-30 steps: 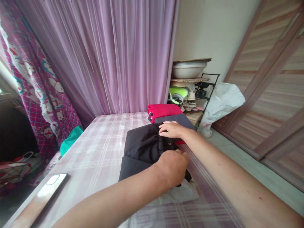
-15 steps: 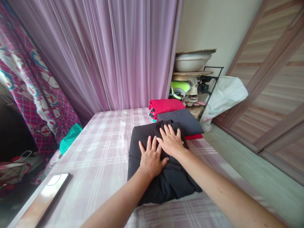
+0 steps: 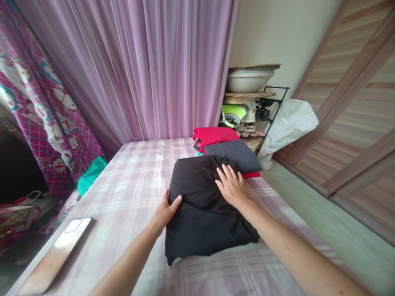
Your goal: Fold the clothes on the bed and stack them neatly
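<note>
A folded black garment (image 3: 200, 230) lies on the plaid sheet (image 3: 123, 185) in front of me, its top wrinkled toward the right. At its left edge is my left hand (image 3: 163, 211), thumb on top and the fingers tucked along the side, closed on the cloth. My right hand (image 3: 232, 187) rests open on the upper right part, fingers stretched over the wrinkles. Just behind, a dark grey folded cloth (image 3: 240, 154) lies on red fabric (image 3: 216, 133), partly covered by the black one.
A phone (image 3: 58, 255) lies face down at the near left. Beyond the left edge sits a teal bag (image 3: 91, 174). Past the far right corner stand a black rack (image 3: 279, 109) with a white basin (image 3: 249, 80) and a white sack (image 3: 290, 123). Purple curtains (image 3: 166, 70) hang behind.
My left hand has moved from flat on top to the garment's left edge and taken hold there. My right hand has shifted slightly right. The garment's top looks smoother on the left.
</note>
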Demonstrator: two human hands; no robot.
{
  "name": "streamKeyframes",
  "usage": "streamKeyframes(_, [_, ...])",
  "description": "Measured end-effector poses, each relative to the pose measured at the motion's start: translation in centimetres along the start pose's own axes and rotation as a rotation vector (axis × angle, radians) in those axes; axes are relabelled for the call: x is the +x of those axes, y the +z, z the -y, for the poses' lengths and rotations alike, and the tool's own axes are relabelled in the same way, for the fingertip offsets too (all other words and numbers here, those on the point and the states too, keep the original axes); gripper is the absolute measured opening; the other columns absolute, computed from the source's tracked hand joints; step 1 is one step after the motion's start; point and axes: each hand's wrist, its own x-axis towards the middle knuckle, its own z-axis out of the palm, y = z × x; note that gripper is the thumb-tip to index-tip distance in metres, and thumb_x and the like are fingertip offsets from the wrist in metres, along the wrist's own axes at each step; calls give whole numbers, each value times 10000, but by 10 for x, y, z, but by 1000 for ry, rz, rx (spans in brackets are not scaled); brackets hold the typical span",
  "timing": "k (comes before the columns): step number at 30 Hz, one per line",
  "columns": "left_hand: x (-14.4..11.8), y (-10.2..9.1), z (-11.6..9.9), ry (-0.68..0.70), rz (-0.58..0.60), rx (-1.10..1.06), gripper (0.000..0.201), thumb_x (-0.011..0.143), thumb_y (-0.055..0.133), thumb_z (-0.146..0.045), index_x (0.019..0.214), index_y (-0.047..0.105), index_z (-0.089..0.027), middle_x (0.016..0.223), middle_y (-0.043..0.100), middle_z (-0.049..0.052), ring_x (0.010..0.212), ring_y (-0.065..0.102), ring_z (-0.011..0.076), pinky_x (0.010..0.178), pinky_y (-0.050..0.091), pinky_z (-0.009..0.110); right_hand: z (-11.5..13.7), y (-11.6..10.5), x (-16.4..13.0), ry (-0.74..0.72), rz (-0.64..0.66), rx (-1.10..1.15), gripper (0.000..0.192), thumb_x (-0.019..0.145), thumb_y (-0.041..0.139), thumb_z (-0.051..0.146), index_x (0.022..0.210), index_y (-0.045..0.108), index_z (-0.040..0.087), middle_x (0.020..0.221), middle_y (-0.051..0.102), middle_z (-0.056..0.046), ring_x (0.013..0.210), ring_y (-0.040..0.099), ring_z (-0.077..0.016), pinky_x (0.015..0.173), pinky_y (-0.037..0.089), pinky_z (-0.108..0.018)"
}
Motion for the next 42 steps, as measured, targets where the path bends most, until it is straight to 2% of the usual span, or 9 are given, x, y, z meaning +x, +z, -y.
streamKeyframes(3, [-14, -7, 0, -278, 241, -444, 780, 759, 728, -539, 1391, 445, -180, 1265, 664, 179, 1133, 657, 305, 962, 553, 434, 1, -3, 3, -23, -26, -41, 495, 995, 362, 351, 1460, 475, 221, 1569, 370, -115, 1425, 328, -310, 1120, 275, -578])
streamKeyframes(8, [-28, -22, -29, -210, 148, -643, 904, 565, 890, -313, 1361, 472, -214, 1110, 735, 105, 974, 717, 278, 843, 597, 386, 8, -24, -1, -21, -61, -79, 464, 993, 384, 335, 1396, 546, 173, 1513, 452, -145, 1405, 361, -319, 1123, 256, -575])
streamKeyframes(11, [-18, -57, -33, -103, 137, -524, 865, 565, 869, -282, 1349, 505, -236, 1092, 744, 62, 1016, 704, 277, 855, 591, 380, 18, -40, -10, -86, -26, -72, 430, 993, 397, 359, 1269, 644, 142, 1379, 590, -166, 1353, 431, -317, 1138, 211, -574])
streamKeyframes(15, [1, -90, -1, -111, 73, -227, 785, 558, 798, -240, 1302, 554, -171, 1153, 729, 84, 1098, 669, 309, 972, 534, 434, 44, -66, 3, -180, 132, -77, 485, 997, 387, 445, 965, 758, 133, 1056, 741, -174, 1058, 646, -286, 1089, 287, -517])
streamKeyframes(22, [-4, -72, 31, 95, -86, 6, 774, 649, 664, -207, 1400, 483, -165, 1450, 544, 105, 1374, 460, 283, 1192, 291, 425, 118, -100, 106, -160, 123, 89, 550, 971, 371, 548, 1196, 671, 146, 1191, 699, -170, 1105, 640, -291, 908, 443, -375])
streamKeyframes(26, [-15, -67, 30, 150, -83, 130, 783, 705, 604, -200, 1464, 417, -229, 1451, 548, 58, 1373, 463, 273, 1164, 348, 429, 149, -73, 139, -177, 367, 221, 559, 903, 460, 622, 1170, 693, 190, 1202, 703, -121, 1092, 643, -280, 845, 470, -323])
streamKeyframes(34, [-26, -65, 33, 190, -211, 402, 745, 820, 564, -282, 1515, 326, -153, 1491, 465, 181, 1362, 468, 300, 1106, 401, 502, 170, 19, 122, -80, 327, 271, 447, 1001, 333, 473, 1177, 683, 258, 1200, 707, -74, 1094, 643, -211, 887, 454, -295])
streamKeyframes(38, [-46, -56, 5, 368, -44, 607, 542, 900, 534, -455, 1424, 488, -325, 1552, 414, 81, 1433, 360, 315, 1155, 276, 611, 168, 25, 132, -95, 452, 258, 544, 992, 290, 531, 1235, 668, 223, 1254, 682, -112, 1152, 627, -248, 933, 456, -340])
streamKeyframes(42, [-59, -40, 2, 362, 144, 793, 640, 848, 616, -517, 1449, 451, -371, 1595, 336, 76, 1472, 255, 377, 1130, 166, 731, 142, 13, 144, -148, 589, 248, 676, 952, 265, 658, 1321, 627, 223, 1362, 617, -115, 1256, 566, -275, 1021, 421, -382])
